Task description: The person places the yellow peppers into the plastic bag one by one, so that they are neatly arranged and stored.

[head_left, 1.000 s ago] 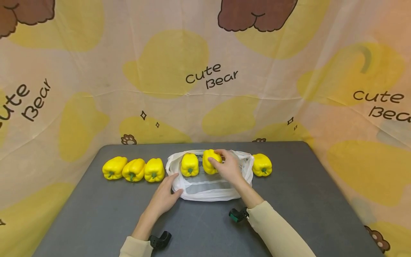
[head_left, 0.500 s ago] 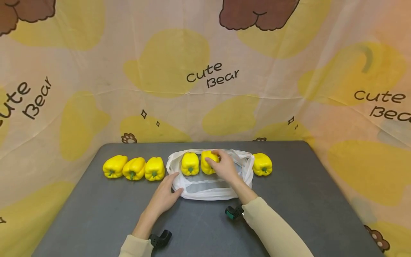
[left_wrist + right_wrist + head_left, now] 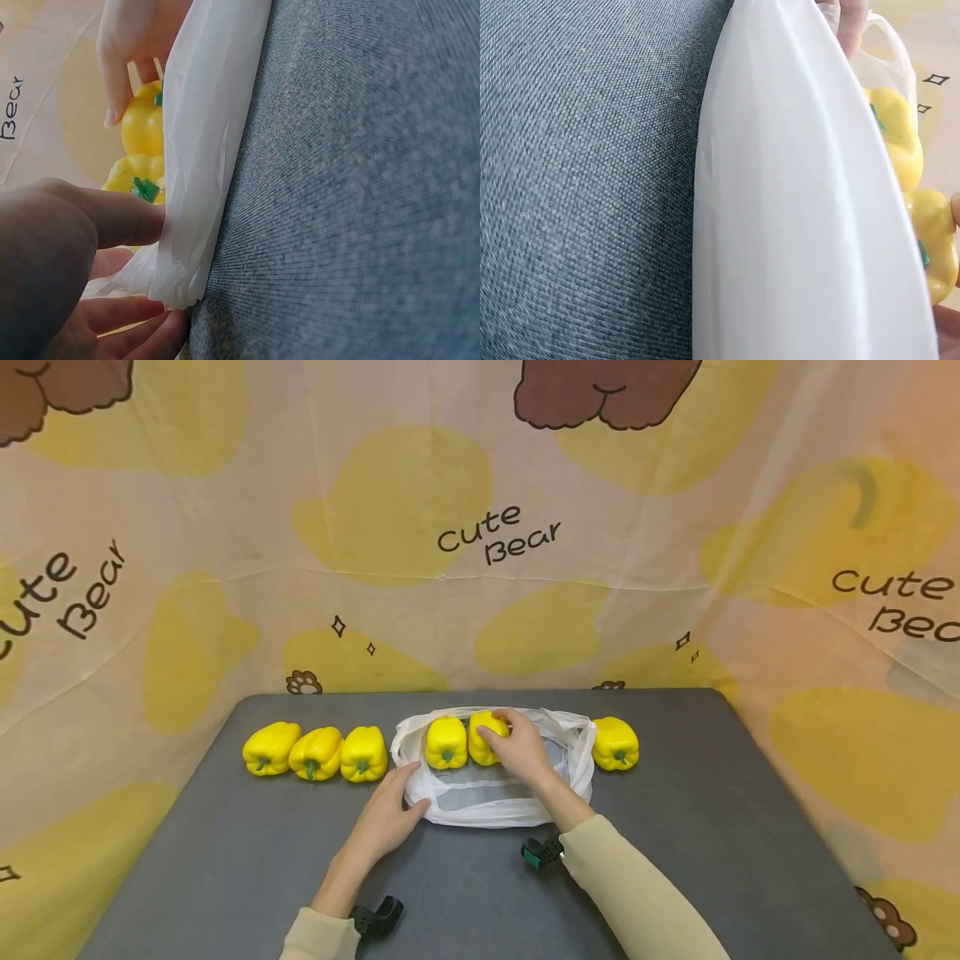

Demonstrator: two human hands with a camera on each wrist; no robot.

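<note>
A white plastic bag (image 3: 487, 817) lies on the table with its mouth spread. My left hand (image 3: 386, 814) holds its left front corner, thumb and fingers apart at the rim; in the left wrist view the thumb (image 3: 131, 217) meets the bag's edge. Inside, toward the left, sits one yellow bell pepper (image 3: 446, 743) with its green stem facing me. Close against its right side is a second yellow bell pepper (image 3: 482, 745), gripped between the thumb and fingers of my right hand (image 3: 523, 747). The front wall of the bag hides the lower parts of both peppers in the wrist views.
Three yellow bell peppers stand in a row left of the bag, the outermost pepper (image 3: 270, 748) farthest away. Another bell pepper (image 3: 616, 744) sits beside the bag's right edge. A patterned cloth (image 3: 495, 610) backs the grey table (image 3: 675, 827).
My right hand has moved a little left with the bell pepper, bringing it close beside the one in the bag. My left hand has stayed at the bag's corner.
</note>
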